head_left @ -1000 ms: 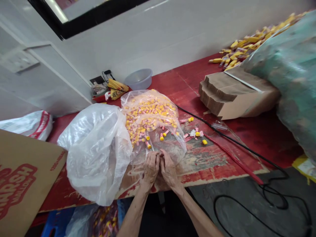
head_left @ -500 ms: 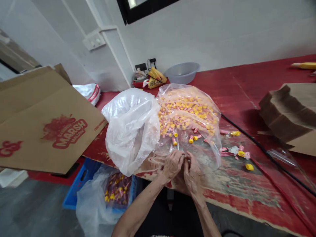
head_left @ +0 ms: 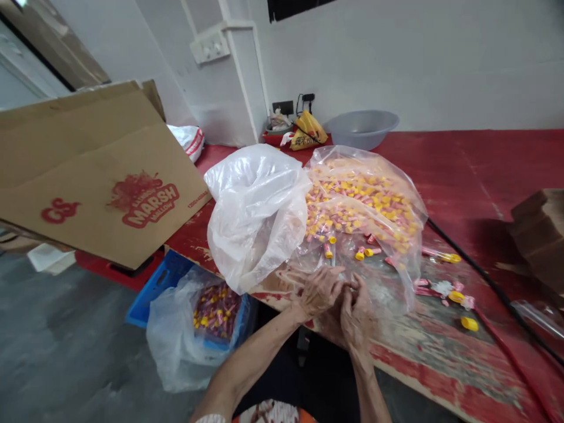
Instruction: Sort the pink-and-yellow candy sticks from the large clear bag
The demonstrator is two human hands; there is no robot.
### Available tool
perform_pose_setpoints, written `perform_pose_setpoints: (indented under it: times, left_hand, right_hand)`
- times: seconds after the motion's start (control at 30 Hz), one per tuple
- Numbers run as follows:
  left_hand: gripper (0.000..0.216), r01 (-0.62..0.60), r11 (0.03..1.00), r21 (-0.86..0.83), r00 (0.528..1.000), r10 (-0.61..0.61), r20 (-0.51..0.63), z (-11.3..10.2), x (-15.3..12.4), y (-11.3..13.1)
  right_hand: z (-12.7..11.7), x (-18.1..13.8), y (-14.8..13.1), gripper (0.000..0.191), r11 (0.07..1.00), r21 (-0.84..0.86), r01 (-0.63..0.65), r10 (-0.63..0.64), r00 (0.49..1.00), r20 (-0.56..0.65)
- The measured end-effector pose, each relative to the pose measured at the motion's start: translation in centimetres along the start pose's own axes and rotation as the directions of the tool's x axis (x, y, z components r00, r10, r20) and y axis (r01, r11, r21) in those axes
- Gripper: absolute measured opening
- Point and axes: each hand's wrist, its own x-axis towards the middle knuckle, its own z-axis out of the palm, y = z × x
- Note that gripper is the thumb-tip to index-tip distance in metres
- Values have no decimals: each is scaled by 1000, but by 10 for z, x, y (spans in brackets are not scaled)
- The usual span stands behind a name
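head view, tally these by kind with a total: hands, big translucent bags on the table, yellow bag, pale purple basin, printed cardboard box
Hands: 2 (left hand, right hand)
Big translucent bags: 2 (cloudy bag, clear bag)
Yellow bag: 1
Pale purple basin: 1
Printed cardboard box: 1
Total: 7

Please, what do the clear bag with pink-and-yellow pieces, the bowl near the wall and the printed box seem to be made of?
Clear bag: thin, glossy plastic film; its wrinkles shine and the pieces show through.
Bowl: probably smooth plastic, from its cloudy, slightly see-through look.
Printed box: most likely cardboard, matte brown, with creases and a folded flap.
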Motion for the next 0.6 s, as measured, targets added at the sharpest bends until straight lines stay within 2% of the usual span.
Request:
perform_pose_setpoints:
  times: [0.17,0.3,0.4,0.5,0.6]
  left_hand:
    - [30,14,1000,-27,999,-13,51,6,10,3]
    - [25,72,993,-98,997,-71,19,5,5,6]
    - [26,81,994,-74,996,-82,-17,2,-2,10]
    - [24,60,996,-63,998,-58,41,-2,-1,10]
    - [18,140,972,-187,988,-124,93,-9,9,7]
  right_hand:
    - [-2,1,-3,63,1000,-17,-3,3,1000,-2]
    - [-4,2,-2,62,1000,-29,6,-6,1000,3]
    - [-4,3,0,58,999,-27,28,-29,1000,-12]
    - [-5,2,0,54,998,-51,35,-35,999,-2]
    - [-6,3,-2,50,998,-56,32,-31,999,24]
